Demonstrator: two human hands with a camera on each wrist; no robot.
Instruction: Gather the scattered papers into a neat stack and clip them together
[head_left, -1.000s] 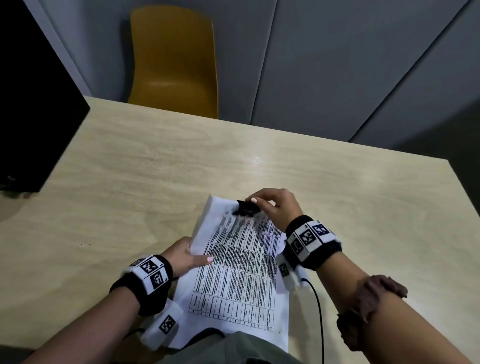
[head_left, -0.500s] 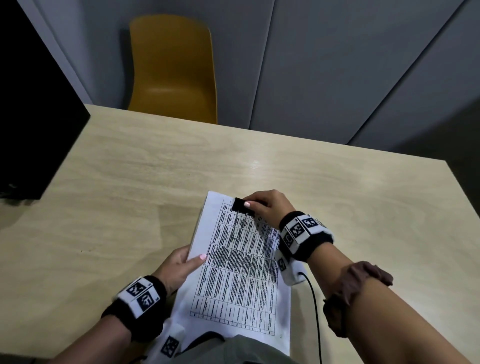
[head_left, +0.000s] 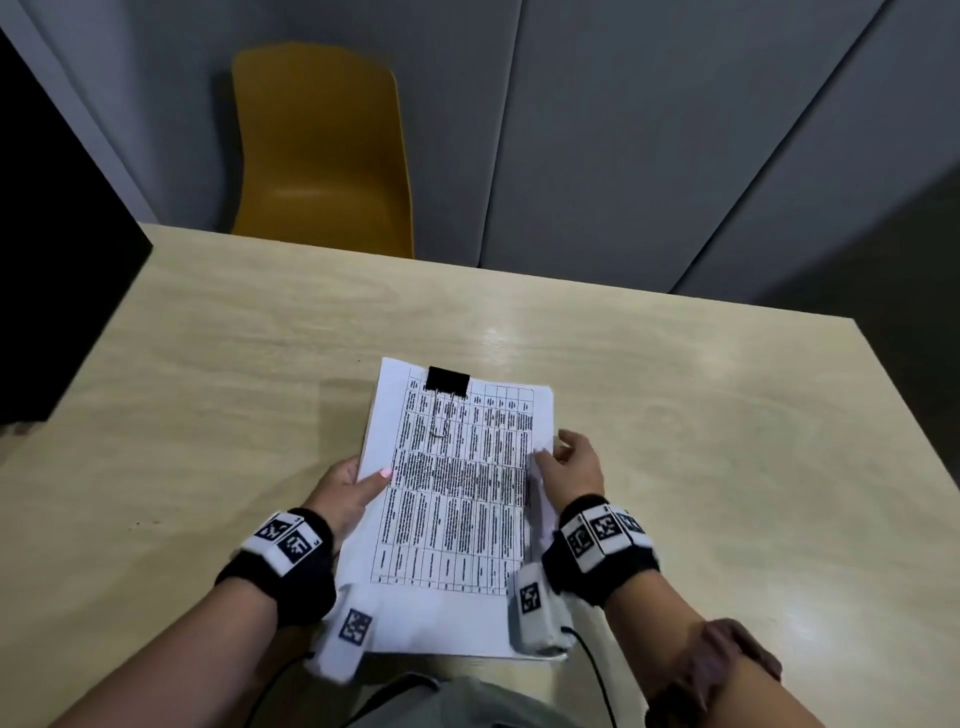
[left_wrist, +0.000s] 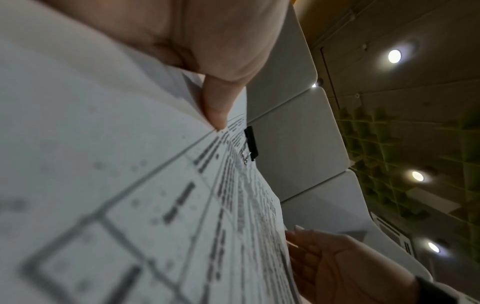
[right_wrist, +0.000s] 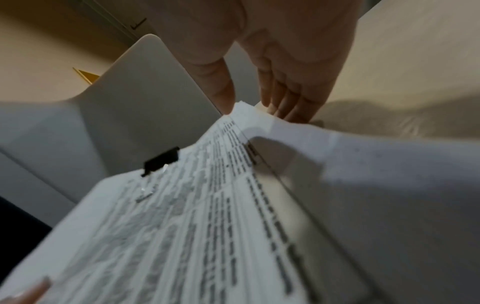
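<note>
A stack of printed papers (head_left: 457, 499) lies straight in front of me on the wooden table (head_left: 701, 441). A black binder clip (head_left: 448, 382) sits clamped on its far edge, with its wire handle folded flat on the top sheet. My left hand (head_left: 371, 480) pinches the stack's left edge, thumb (left_wrist: 215, 111) on top and fingers hidden beneath. My right hand (head_left: 558, 457) holds the right edge, with the thumb on the top sheet and the fingers (right_wrist: 291, 102) beside and under it. Both wrist views show the clip (left_wrist: 251, 144) (right_wrist: 162, 161) at the end of the sheets (right_wrist: 207, 226).
A yellow chair (head_left: 322, 150) stands behind the table's far edge, against grey wall panels. A black block (head_left: 52, 286) overlaps the table's left side. A thin black cable (head_left: 589, 675) runs from my right wrist toward my lap. Bare tabletop surrounds the stack.
My right hand has let go of the binder clip and drawn back to the stack's right edge. The clip stays on the far edge, and the stack now lies straighter before me.
</note>
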